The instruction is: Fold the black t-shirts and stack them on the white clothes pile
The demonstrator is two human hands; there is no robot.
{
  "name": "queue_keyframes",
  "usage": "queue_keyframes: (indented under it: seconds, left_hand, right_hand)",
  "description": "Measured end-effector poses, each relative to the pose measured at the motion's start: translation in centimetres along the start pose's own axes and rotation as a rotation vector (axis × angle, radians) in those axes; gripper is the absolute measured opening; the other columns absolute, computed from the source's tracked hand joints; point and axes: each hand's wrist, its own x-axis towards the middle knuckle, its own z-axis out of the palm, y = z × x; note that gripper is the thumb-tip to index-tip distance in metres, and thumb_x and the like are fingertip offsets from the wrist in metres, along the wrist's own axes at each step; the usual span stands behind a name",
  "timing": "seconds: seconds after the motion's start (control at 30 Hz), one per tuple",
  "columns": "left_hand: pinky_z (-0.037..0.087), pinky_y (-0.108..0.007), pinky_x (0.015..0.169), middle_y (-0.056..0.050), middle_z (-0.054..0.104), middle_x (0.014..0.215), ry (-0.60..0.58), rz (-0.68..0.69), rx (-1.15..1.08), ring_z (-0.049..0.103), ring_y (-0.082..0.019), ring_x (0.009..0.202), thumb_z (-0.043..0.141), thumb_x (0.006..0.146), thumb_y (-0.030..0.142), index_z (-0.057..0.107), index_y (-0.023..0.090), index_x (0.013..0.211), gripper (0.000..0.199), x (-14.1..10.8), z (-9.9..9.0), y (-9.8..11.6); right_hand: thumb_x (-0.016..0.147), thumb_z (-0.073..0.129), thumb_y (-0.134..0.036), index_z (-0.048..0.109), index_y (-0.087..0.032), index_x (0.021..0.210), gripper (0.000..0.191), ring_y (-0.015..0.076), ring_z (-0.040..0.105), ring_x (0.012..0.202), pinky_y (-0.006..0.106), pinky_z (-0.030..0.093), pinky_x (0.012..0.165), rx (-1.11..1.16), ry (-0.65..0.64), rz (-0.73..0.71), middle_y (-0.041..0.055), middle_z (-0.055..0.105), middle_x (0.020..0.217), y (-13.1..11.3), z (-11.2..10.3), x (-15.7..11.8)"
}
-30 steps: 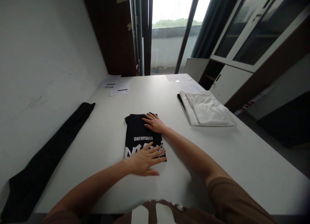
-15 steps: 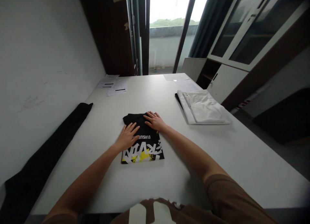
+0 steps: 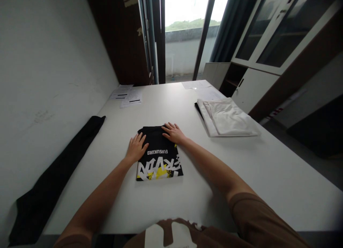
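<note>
A folded black shirt (image 3: pixel 159 162) with white lettering and yellow patches lies flat on the white table (image 3: pixel 166 205). My left hand (image 3: pixel 136 148) rests with spread fingers on the shirt's upper left edge. On its upper right edge lies my right hand (image 3: pixel 173 133), fingers also apart. Neither hand grips anything; the small white print shows between them.
Folded white cloth (image 3: pixel 227 117) lies on the table's right side, with a black piece under its left edge. A long black garment (image 3: pixel 61 169) stretches along the left by the wall. Paper sheets (image 3: pixel 131 97) lie at the far left, more (image 3: pixel 209 93) at the far right.
My left hand has slid left from the middle of the shirt to its left edge, uncovering more of the small print. The right hand has stayed at the upper right edge.
</note>
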Motion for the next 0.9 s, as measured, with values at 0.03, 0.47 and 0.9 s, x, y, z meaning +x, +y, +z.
queue_keyframes:
  seconds: [0.03,0.47,0.9]
  left_hand:
    - [0.022,-0.057,0.125,-0.010,0.033,0.167,0.011,0.016,-0.001,0.027,-0.032,0.155,0.038,0.106,0.050,0.044,0.022,0.156,0.058,-0.2,-0.1,0.3]
    - [0.021,-0.058,0.125,-0.007,0.025,0.170,-0.097,0.240,-0.075,0.021,-0.031,0.157,0.041,0.105,0.054,0.036,0.028,0.161,0.061,-1.2,-0.8,2.7]
    - [0.018,-0.058,0.126,-0.011,0.030,0.168,0.017,0.067,-0.016,0.022,-0.033,0.157,0.042,0.105,0.049,0.046,0.020,0.155,0.058,-1.0,-0.5,1.4]
  right_hand:
    - [0.104,0.039,-0.061,0.043,-0.030,0.159,0.063,0.0313,0.019,0.157,0.056,0.015,0.127,0.001,0.004,0.026,0.0066,0.030,0.168,0.3,0.0,0.1]
    - [0.104,0.040,-0.060,0.043,-0.030,0.158,0.062,0.0301,0.027,0.155,0.054,0.021,0.127,0.026,0.020,0.051,0.0070,0.032,0.167,0.7,0.2,-0.1]
    - [0.104,0.039,-0.062,0.045,-0.030,0.157,0.063,0.0297,0.028,0.155,0.053,0.022,0.126,0.033,0.032,0.042,0.0065,0.034,0.166,1.0,0.5,-0.1]
